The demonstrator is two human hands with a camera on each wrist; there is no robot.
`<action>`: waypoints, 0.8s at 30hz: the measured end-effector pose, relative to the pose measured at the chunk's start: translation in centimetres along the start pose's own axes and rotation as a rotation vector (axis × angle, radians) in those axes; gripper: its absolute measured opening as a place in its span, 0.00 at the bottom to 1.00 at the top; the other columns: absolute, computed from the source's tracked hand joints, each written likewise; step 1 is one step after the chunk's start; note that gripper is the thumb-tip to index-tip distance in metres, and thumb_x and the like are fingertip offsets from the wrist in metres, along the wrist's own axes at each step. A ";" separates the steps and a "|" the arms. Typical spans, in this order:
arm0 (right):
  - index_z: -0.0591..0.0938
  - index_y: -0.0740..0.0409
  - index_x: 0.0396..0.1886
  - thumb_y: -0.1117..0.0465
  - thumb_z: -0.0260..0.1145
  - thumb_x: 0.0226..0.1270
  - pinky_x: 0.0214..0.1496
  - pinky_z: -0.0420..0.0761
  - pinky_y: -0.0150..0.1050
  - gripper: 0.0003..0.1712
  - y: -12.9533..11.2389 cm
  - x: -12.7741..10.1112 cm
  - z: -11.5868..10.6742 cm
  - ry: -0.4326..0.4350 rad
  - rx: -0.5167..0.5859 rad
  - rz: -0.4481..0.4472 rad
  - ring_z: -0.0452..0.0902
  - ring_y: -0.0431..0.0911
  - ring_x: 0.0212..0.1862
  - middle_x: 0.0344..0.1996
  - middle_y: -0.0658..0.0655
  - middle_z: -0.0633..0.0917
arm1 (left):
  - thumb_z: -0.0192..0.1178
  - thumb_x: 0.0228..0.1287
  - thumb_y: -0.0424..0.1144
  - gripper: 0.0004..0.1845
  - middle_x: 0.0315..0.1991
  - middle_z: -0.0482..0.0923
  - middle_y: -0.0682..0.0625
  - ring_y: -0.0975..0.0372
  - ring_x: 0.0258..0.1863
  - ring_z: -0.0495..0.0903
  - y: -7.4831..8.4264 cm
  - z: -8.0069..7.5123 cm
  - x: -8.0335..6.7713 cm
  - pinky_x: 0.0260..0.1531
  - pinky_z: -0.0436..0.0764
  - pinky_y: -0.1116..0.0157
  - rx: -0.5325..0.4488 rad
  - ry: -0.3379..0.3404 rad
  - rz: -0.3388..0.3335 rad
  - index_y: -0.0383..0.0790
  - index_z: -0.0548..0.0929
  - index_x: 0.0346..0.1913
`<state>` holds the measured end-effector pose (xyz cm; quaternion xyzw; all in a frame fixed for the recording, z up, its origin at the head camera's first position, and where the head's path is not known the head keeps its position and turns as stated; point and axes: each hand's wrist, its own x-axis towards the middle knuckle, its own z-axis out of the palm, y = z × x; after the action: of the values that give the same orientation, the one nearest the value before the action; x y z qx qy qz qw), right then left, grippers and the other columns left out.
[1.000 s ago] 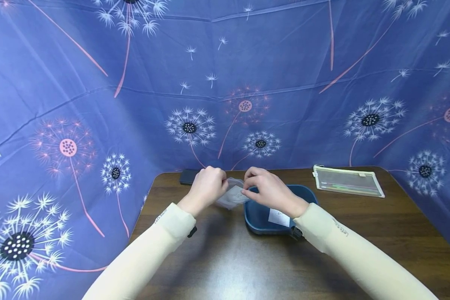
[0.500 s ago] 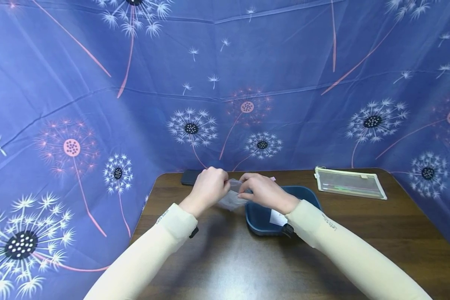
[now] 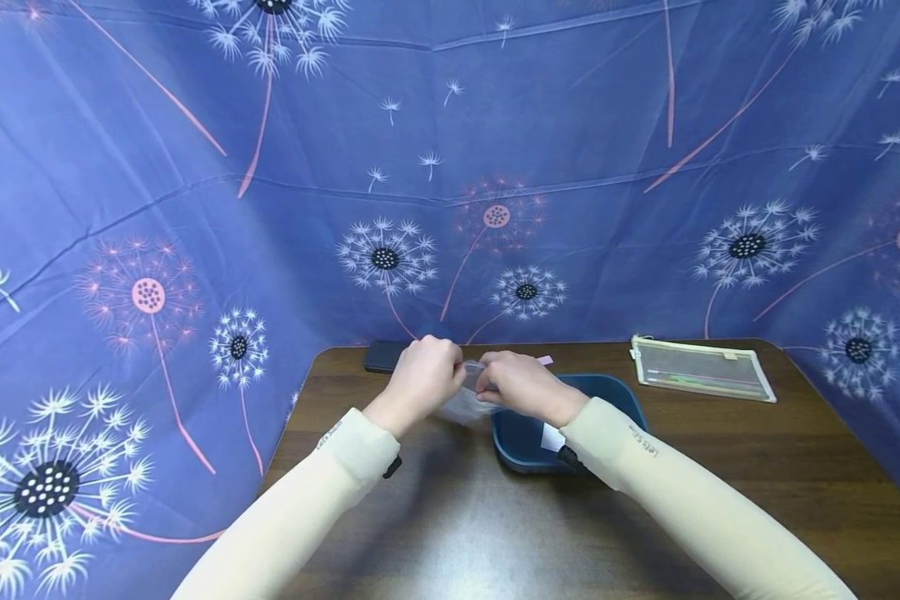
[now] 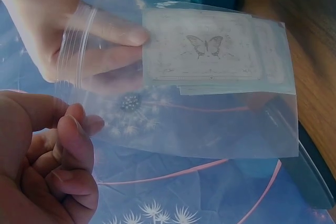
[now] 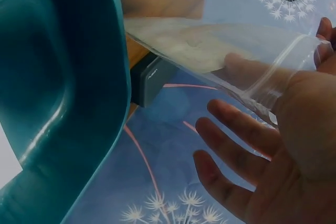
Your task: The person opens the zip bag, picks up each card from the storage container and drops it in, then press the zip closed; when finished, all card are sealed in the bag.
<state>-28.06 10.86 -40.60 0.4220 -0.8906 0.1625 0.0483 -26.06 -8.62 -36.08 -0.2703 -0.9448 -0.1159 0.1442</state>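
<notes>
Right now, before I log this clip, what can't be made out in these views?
- Head view: the clear zip bag is mostly hidden by the left hand and right hand; its contents are too small to tell.
- Head view: the white slip in the blue plastic tub is partly covered by the right sleeve.
- Left wrist view: the butterfly cards overlap, so their number is unclear.

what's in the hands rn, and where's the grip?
Both hands hold a clear zip bag of cards by its zip end: left hand pinches one side, right hand has fingers at the mouth.
</notes>
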 end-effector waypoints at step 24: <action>0.92 0.46 0.29 0.60 0.81 0.59 0.32 0.82 0.37 0.04 -0.1 0.4 0.9 0.111 -0.070 0.056 0.81 0.39 0.33 0.34 0.45 0.85 | 0.65 0.64 0.32 0.24 0.11 0.59 0.59 0.64 0.15 0.61 -0.3 0.2 0.0 0.19 0.68 0.62 -0.013 0.009 -0.009 0.49 0.69 0.12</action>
<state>-28.17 10.22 -41.33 0.3852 -0.9032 0.1557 0.1076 -26.22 -8.79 -36.30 -0.2665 -0.9446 -0.1239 0.1462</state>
